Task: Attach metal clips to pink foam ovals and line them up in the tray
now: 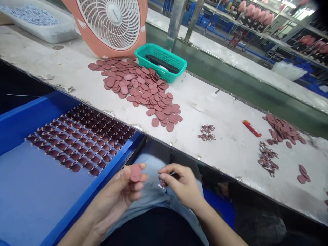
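My left hand [123, 191] pinches a dusty-pink oval piece [135, 173] between thumb and fingers, low over my lap. My right hand [179, 182] is curled beside it, fingers closed on small dark bits [162, 183] that I cannot make out well. A large pile of the same pink oval pieces [139, 89] lies on the white worktable [225, 109] ahead. To my left, a blue tray [30, 191] holds neat rows of finished dark-red pieces [82, 138].
A pink-framed fan [112, 24] and a teal basket [161, 61] stand behind the pile. Small dark clips [206, 132] and a red lighter [251, 128] lie on the table; more pink pieces [282, 129] sit far right. A white bin [36, 20] is at back left.
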`<state>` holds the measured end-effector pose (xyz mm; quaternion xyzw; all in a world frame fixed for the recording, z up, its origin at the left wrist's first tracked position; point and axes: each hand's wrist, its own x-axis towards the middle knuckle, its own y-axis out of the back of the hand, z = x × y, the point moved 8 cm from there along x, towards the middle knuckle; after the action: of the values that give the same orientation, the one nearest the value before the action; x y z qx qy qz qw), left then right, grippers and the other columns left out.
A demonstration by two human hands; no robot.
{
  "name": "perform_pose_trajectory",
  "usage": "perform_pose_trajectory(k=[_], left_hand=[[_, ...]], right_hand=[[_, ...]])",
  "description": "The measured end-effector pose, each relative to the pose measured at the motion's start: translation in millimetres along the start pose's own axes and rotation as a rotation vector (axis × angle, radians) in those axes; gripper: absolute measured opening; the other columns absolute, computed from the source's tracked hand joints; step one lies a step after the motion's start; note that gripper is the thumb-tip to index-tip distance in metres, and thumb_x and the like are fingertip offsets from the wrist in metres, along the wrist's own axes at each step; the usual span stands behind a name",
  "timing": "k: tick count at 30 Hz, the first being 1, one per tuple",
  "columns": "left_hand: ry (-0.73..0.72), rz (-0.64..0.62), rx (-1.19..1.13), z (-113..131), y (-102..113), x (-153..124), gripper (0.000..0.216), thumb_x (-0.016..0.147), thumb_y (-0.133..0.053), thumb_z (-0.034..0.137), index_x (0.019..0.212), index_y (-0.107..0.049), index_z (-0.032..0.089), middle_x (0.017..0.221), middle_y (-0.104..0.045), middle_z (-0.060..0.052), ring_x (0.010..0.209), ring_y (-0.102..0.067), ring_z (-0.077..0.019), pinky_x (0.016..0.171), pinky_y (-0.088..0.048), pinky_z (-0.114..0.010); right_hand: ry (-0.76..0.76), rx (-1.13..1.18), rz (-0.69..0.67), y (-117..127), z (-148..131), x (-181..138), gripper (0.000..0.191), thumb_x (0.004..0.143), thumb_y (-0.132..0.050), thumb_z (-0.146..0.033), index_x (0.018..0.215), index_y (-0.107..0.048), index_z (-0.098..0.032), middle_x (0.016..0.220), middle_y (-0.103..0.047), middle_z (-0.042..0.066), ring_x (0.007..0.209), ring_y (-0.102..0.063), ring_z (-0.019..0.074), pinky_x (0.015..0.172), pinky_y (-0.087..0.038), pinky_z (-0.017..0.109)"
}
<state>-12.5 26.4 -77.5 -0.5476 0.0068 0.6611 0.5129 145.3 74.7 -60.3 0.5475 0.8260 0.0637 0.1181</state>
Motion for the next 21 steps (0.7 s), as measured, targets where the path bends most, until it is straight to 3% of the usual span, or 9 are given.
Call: perform_pose_trajectory(k=[2, 6, 10, 16, 21], left_hand=[[-0.036, 0.1, -0.01, 3.9, 17.8, 3.3, 0.007, 0.09, -0.067, 0.016, 0.093, -0.072, 0.012, 0.064, -0.072, -0.001, 0.051, -0.068, -0.0097, 0.046, -0.059, -0.015], [-0.052, 0.218, 0.015, 3.8, 41.4, 7.2, 0.021, 0.1, -0.045, 0.009, 0.099, -0.067, 0.012, 0.066, -0.072, -0.001, 0.047, -0.067, -0.0087, 0.045, -0.059, -0.015], [-0.053, 0.242, 0.022, 1.7, 49.2, 7.7, 0.021, 0.1, -0.045, 0.01, 0.102, -0.065, 0.012, 0.066, -0.072, -0.001, 0.048, -0.068, -0.0089, 0.046, -0.059, -0.015], [-0.069, 0.248, 0.005, 2.7, 48.5, 10.2, 0.023, 0.099, -0.046, 0.009, 0.096, -0.068, 0.011, 0.066, -0.073, -0.003, 0.048, -0.069, -0.0098, 0.046, -0.059, -0.015], [-0.076, 0.244, 0.03, 3.5, 45.6, 14.0, 0.021, 0.097, -0.049, 0.007, 0.094, -0.069, 0.012, 0.066, -0.074, -0.003, 0.048, -0.069, -0.0102, 0.046, -0.059, -0.015]], right_hand=[[0.028, -0.067, -0.087, -19.2, 33.1, 8.0, 0.015, 0.094, -0.063, -0.026, 0.087, -0.071, -0.015, 0.068, -0.07, 0.001, 0.066, -0.068, 0.0139, 0.066, -0.057, 0.028], [0.136, -0.179, -0.241, -51.9, 74.2, 21.9, 0.019, 0.095, -0.064, -0.034, 0.092, -0.068, -0.016, 0.09, -0.07, 0.002, 0.088, -0.067, 0.0168, 0.087, -0.055, 0.039], [0.144, -0.217, -0.182, -51.6, 86.1, 26.9, 0.023, 0.096, -0.063, -0.037, 0.106, -0.066, -0.017, 0.112, -0.067, 0.006, 0.103, -0.065, 0.0206, 0.093, -0.053, 0.044], [-0.196, -0.265, 0.089, -19.2, 113.6, 3.1, 0.026, 0.099, -0.058, -0.038, 0.112, -0.063, -0.015, 0.106, -0.067, 0.005, 0.087, -0.066, 0.017, 0.077, -0.058, 0.035], [-0.421, -0.284, -0.016, -33.4, 128.0, -17.5, 0.03, 0.097, -0.059, -0.043, 0.1, -0.065, -0.013, 0.089, -0.067, 0.001, 0.073, -0.065, 0.0135, 0.067, -0.057, 0.03]])
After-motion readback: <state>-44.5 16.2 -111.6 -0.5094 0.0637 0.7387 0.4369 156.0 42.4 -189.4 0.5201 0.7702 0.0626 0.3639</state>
